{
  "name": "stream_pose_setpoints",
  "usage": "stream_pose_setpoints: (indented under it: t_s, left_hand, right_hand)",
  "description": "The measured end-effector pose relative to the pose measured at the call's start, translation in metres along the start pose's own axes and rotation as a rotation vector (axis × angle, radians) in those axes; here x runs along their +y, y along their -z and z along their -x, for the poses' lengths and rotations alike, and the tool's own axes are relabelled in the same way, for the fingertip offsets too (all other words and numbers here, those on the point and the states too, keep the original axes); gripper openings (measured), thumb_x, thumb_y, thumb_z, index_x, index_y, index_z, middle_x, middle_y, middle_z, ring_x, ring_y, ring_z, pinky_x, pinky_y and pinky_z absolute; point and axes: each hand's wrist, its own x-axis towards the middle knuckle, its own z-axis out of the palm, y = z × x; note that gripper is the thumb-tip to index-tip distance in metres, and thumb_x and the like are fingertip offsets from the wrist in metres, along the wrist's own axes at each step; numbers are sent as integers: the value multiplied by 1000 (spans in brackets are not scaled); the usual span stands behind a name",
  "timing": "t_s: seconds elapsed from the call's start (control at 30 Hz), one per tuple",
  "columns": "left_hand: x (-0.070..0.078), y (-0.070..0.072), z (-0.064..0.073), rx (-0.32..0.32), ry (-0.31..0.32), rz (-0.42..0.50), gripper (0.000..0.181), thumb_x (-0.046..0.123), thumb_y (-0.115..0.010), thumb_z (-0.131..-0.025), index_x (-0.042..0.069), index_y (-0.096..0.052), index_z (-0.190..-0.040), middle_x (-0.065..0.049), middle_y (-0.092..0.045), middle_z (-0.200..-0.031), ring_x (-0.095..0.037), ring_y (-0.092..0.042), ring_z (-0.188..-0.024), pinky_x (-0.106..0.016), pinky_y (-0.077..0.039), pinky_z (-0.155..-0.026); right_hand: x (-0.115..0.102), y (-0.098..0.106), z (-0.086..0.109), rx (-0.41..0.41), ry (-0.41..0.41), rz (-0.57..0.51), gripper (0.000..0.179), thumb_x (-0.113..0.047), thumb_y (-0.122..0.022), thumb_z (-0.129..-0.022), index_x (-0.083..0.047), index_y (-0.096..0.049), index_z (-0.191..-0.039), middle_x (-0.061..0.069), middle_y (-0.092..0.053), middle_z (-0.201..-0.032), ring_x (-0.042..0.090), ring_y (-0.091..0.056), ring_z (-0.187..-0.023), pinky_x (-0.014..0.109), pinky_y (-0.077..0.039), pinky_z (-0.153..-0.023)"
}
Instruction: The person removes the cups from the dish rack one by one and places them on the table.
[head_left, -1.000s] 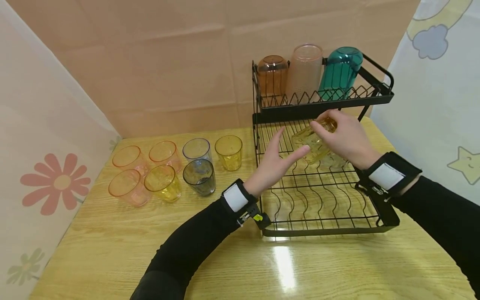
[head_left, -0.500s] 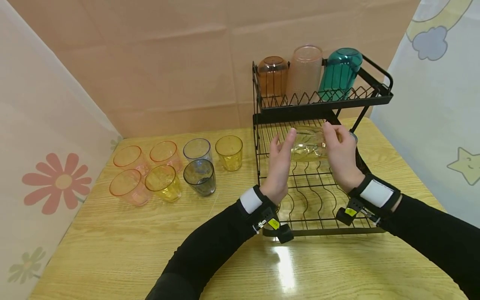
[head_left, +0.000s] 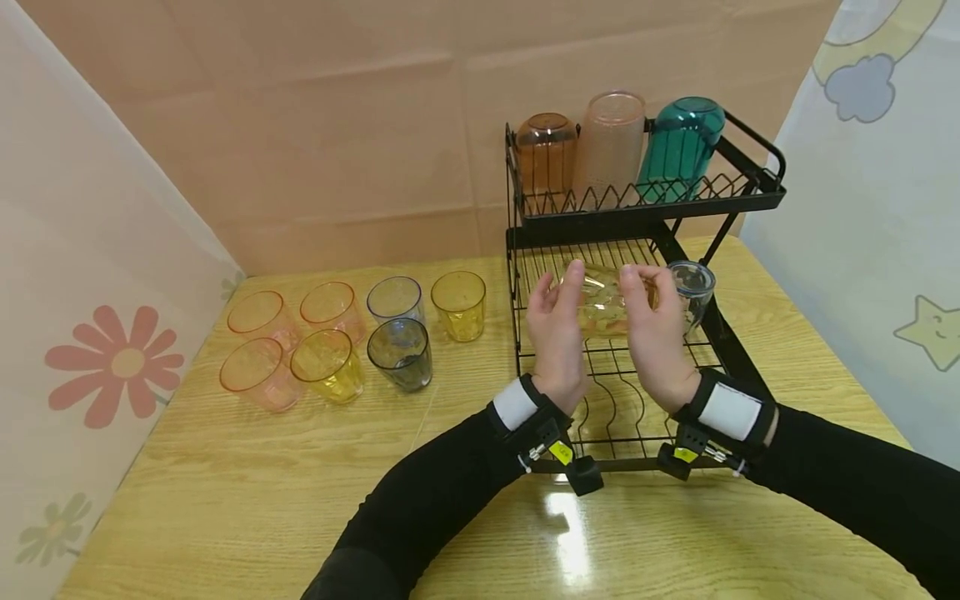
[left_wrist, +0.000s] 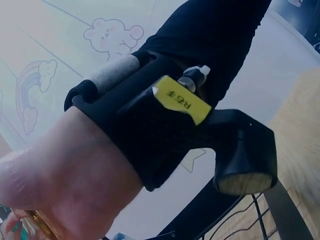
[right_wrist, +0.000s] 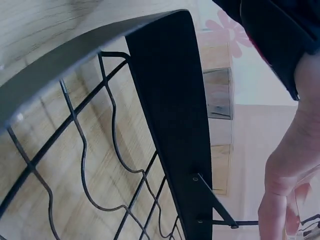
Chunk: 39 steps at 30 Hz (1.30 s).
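Observation:
Over the lower tier of the black dish rack [head_left: 660,464], both hands hold a yellow drinking glass [head_left: 602,302] on its side. My left hand [head_left: 558,342] grips its left end, thumb in front and fingers behind. Around its right end curl the fingers of my right hand [head_left: 657,343]. Just right of that hand, a clear glass with a bluish rim [head_left: 692,283] sits on the lower tier. The left wrist view catches the right hand [left_wrist: 75,180] and a sliver of the yellow glass; the right wrist view shows part of the left hand [right_wrist: 287,185].
On the rack's upper tier stand an upside-down brown glass [head_left: 546,154], a tall pinkish glass [head_left: 613,142] and a teal glass [head_left: 684,146]. Left of the rack, several coloured glasses, among them a grey glass [head_left: 401,354], stand upright on the wooden table [head_left: 285,475].
The right hand has brought the yellow glass out from under the upper tier, leftward and nearer, turning it level. My left hand has come to grip its other end. The clear glass is now uncovered.

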Motion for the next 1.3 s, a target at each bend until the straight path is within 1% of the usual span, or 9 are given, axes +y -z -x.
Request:
stream_pose_setpoints:
  t_s: [0.17, 0.33, 0.43, 0.6, 0.73, 0.87, 1.07, 1.2, 1.3]
  left_hand:
    - [6, 11, -3, -50, -79, -29, 57, 48, -64, -78, 16, -49, -123, 1, -50, -119, -14, -46, -110, -35, -37, -89]
    - [15, 33, -10, -160, -135, -129, 51, 43, -63, -81, 16, -51, -121, 1, -46, -127, -13, -40, -117, -32, -35, -92]
    - [21, 49, -14, -240, -165, -202, 48, 39, -63, -82, 14, -50, -122, -1, -45, -127, -14, -40, -117, -32, -37, -90]
    - [31, 77, -22, -363, -272, -341, 46, 31, -64, -83, 10, -50, -121, -2, -47, -122, -21, -47, -108, -36, -44, -81]
    - [38, 98, -29, -428, -369, -524, 47, 34, -66, -81, 14, -49, -121, -1, -45, -124, -23, -46, -107, -41, -44, -80]
    - [41, 114, -36, -460, -427, -721, 52, 41, -67, -78, 19, -47, -121, 0, -45, -125, -19, -43, -109, -43, -41, -83]
    - [41, 132, -44, -485, -542, -920, 56, 46, -67, -76, 19, -45, -120, 5, -46, -124, -13, -44, -107, -40, -40, -82]
    - [43, 139, -48, -476, -551, -1005, 57, 49, -67, -75, 20, -44, -118, 4, -48, -120, -15, -46, -107, -39, -41, -81]
    - [43, 143, -51, -464, -543, -1064, 57, 52, -67, -73, 22, -44, -116, 4, -50, -116, -19, -48, -105, -34, -43, -74]
  right_hand:
    - [-2, 0, 0, -75, 101, 59, 37, -38, -40, -95, -7, -40, -115, 5, -41, -110, 18, -39, -97, 32, -33, -73]
    - [-1, 7, -3, -253, 222, 217, 36, -30, -43, -95, -2, -42, -118, 6, -46, -108, 19, -44, -95, 34, -36, -77]
    - [0, 13, -5, -379, 282, 357, 35, -30, -46, -94, -6, -44, -119, 5, -49, -112, 18, -46, -101, 39, -38, -83]
    - [1, 23, -4, -539, 436, 540, 33, -29, -51, -92, -9, -48, -118, 3, -52, -113, 19, -49, -103, 42, -40, -85]
    - [3, 32, 2, -630, 566, 699, 37, -33, -54, -90, -11, -48, -119, 3, -49, -118, 20, -48, -107, 40, -41, -86]
    - [2, 38, 7, -670, 684, 827, 45, -38, -57, -87, -11, -48, -121, 4, -47, -125, 21, -45, -113, 40, -41, -87]
    - [-3, 46, 9, -701, 801, 907, 52, -41, -57, -86, -10, -45, -127, 8, -44, -129, 23, -44, -113, 41, -43, -84]
    - [-2, 55, 7, -698, 844, 963, 57, -44, -57, -84, -11, -44, -129, 9, -43, -129, 23, -44, -113, 42, -43, -84]
    - [3, 62, 6, -706, 854, 994, 61, -46, -57, -83, -14, -41, -132, 8, -42, -131, 23, -42, -115, 44, -40, -88]
